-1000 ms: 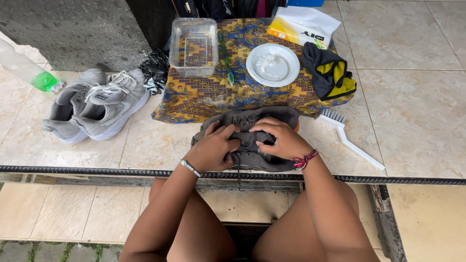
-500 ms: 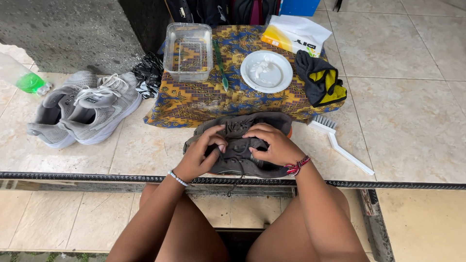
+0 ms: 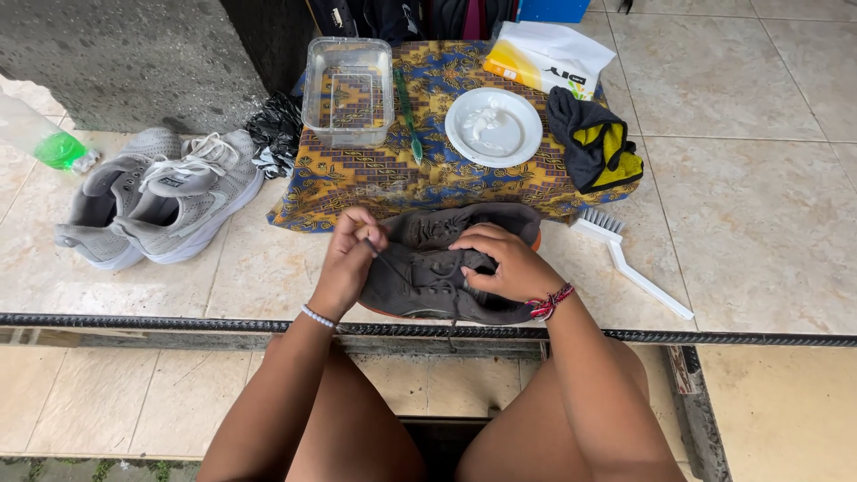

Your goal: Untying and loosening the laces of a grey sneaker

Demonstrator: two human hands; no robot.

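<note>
**Two hands at the laces of a dark grey shoe**

Head view: The person sits at the edge of a tiled floor [image 3: 759, 232], with both bare knees at the bottom of the picture. A pair of dark grey shoes [image 3: 446, 268] lies on the tiles just in front of the person, between the knees and a patterned blue and yellow cloth [image 3: 393, 178]. The nearer shoe lies across the view, and the second one is just behind it, touching it.

The left hand [image 3: 348, 259] is closed in a pinch on a dark lace [image 3: 379, 253] at the left part of the nearer shoe; a white bead bracelet is on this wrist. The right hand [image 3: 504, 263] rests on top of the same shoe with bent fingers pressed on the lace area; I cannot tell if it grips a lace or only holds the shoe down. A red woven bracelet is on this wrist.

On the cloth stand a clear plastic box [image 3: 348, 78], a green toothbrush [image 3: 408, 116] just beside it, and a white plate [image 3: 493, 127] with some white matter on it. A black and yellow rag [image 3: 596, 143] lies at the right edge of the cloth. A white brush [image 3: 629, 261] lies on the tiles to the right of the shoes, near them but apart. A pair of light grey sneakers [image 3: 161, 196] stands well apart to the left, and a clear bottle with green liquid [image 3: 45, 138] lies beyond them.
</note>
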